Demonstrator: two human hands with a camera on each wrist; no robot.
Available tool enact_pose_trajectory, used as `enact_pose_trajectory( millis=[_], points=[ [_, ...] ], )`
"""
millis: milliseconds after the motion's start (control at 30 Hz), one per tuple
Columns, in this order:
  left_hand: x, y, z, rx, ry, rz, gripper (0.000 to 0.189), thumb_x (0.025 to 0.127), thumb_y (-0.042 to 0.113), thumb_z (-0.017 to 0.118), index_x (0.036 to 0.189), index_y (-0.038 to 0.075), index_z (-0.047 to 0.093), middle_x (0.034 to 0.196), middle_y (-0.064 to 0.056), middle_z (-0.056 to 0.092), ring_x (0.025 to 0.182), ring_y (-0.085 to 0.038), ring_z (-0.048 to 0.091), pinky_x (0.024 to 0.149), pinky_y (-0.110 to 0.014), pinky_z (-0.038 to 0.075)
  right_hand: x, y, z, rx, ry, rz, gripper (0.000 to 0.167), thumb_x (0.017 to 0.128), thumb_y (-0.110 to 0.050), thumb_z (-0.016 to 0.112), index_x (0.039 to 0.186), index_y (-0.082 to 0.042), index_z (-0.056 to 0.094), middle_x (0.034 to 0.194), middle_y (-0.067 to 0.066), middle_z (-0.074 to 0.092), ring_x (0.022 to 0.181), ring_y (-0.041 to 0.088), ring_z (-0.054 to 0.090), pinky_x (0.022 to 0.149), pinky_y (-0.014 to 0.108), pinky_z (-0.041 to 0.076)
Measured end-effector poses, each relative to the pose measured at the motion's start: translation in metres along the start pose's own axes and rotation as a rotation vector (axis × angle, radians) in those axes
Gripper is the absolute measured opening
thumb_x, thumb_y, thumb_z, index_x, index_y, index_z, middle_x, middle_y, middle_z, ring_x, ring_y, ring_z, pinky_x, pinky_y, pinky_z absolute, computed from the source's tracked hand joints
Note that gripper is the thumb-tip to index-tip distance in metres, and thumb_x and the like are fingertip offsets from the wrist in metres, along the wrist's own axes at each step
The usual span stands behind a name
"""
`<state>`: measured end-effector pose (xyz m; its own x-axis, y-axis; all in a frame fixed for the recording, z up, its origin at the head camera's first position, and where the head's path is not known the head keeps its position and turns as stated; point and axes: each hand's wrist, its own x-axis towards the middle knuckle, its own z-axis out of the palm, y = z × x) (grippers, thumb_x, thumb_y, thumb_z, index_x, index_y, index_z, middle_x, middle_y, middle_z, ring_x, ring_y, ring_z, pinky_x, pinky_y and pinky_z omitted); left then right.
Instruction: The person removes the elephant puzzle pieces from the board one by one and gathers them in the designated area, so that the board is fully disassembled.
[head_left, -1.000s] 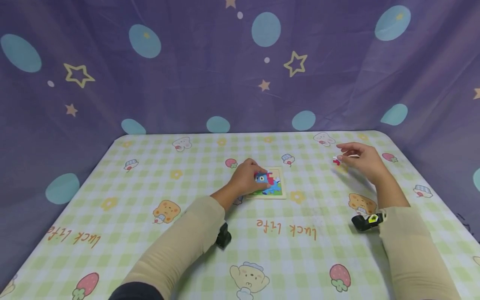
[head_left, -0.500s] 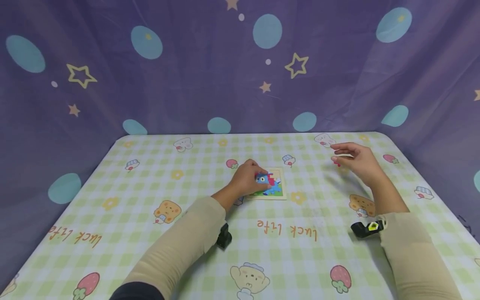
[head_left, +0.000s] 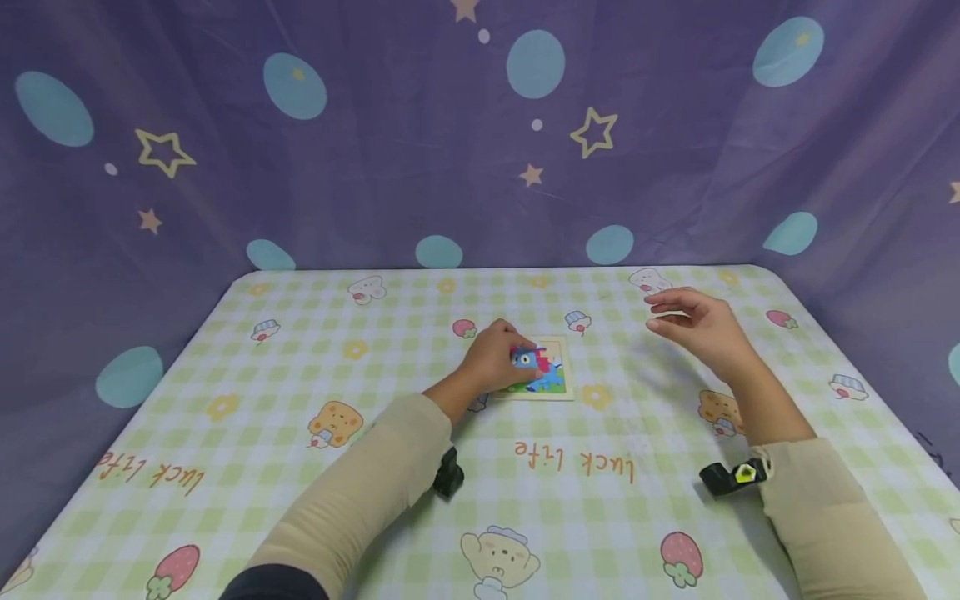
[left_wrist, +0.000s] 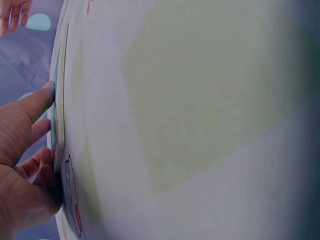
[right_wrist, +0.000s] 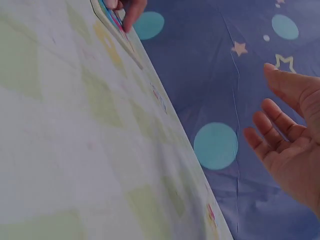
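My left hand (head_left: pixel 491 358) holds a small jigsaw puzzle (head_left: pixel 556 385) in a pale wooden frame, mid-table, from its left side. Its picture has a blue horse-like animal with a pink mane; the hand covers the left part. Edge-on in the left wrist view, the puzzle (left_wrist: pixel 60 100) has the thumb (left_wrist: pixel 47 89) resting on its face, other fingers bent. Farther right, my right hand (head_left: pixel 701 333) hovers over the cloth, fingers loosely bent. Its palm (right_wrist: pixel 295 170) holds nothing. Below it in the right wrist view lies a small pink patch (right_wrist: pixel 211 212), possibly a puzzle piece; the head view hides it.
A green-and-white checked cloth (head_left: pixel 375 500) with printed cakes, strawberries and lettering covers the table. A purple curtain (head_left: pixel 360 167) with stars and blue ovals hangs behind its far edge. Black camera mounts (head_left: pixel 731 477) stick out from both wrists.
My right hand has shifted slightly left; the small pink-and-white thing seen by its fingertips earlier is out of sight in the head view. The left hand and puzzle have stayed put.
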<state>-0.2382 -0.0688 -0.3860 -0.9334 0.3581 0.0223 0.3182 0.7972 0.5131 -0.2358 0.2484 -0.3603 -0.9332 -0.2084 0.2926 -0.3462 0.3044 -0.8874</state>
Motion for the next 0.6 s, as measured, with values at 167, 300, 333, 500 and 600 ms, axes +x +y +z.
enact_pose_trajectory(
  millis=[167,300,333,500,600],
  points=[
    [0.0,0.0,0.0,-0.001,-0.002,-0.015,0.047,0.08,0.037,0.081,0.12,0.015,0.072,0.113,-0.004,0.051,0.097,-0.019,0.048,0.089,-0.032,0.044,-0.002,-0.008,0.009,0.022,-0.016,-0.025,0.029,0.089,-0.007,0.071,0.118,-0.003,0.066,0.114,-0.003,0.062,0.098,0.009,0.064,0.084,0.018,0.051],
    [0.0,0.001,0.0,-0.006,-0.006,-0.022,0.048,0.08,0.037,0.081,0.121,0.015,0.071,0.114,-0.004,0.051,0.097,-0.019,0.048,0.09,-0.032,0.045,-0.004,-0.011,0.016,-0.008,-0.02,-0.006,0.029,0.089,-0.009,0.072,0.117,-0.003,0.067,0.115,-0.004,0.061,0.098,0.008,0.065,0.081,0.019,0.053],
    [0.0,0.001,0.0,-0.005,-0.007,-0.023,0.048,0.08,0.038,0.081,0.121,0.015,0.071,0.114,-0.004,0.051,0.098,-0.019,0.048,0.09,-0.032,0.045,-0.004,-0.011,0.017,-0.015,-0.022,-0.003,0.029,0.089,-0.01,0.072,0.117,-0.003,0.067,0.116,-0.004,0.061,0.098,0.007,0.065,0.08,0.018,0.053],
    [0.0,0.0,0.0,0.005,-0.011,-0.02,0.048,0.08,0.038,0.081,0.121,0.016,0.071,0.115,-0.004,0.051,0.098,-0.019,0.049,0.09,-0.032,0.045,-0.005,-0.014,0.025,-0.015,-0.046,-0.02,0.029,0.089,-0.01,0.072,0.116,0.0,0.066,0.117,0.003,0.062,0.1,0.014,0.065,0.081,0.019,0.053],
    [0.0,0.0,0.0,0.006,-0.013,-0.014,0.048,0.081,0.038,0.081,0.122,0.015,0.071,0.117,-0.005,0.052,0.099,-0.02,0.049,0.09,-0.033,0.045,-0.005,-0.016,0.03,-0.015,-0.057,-0.043,0.029,0.089,-0.009,0.072,0.115,0.002,0.066,0.116,0.007,0.062,0.1,0.018,0.064,0.083,0.02,0.052]
  ],
)
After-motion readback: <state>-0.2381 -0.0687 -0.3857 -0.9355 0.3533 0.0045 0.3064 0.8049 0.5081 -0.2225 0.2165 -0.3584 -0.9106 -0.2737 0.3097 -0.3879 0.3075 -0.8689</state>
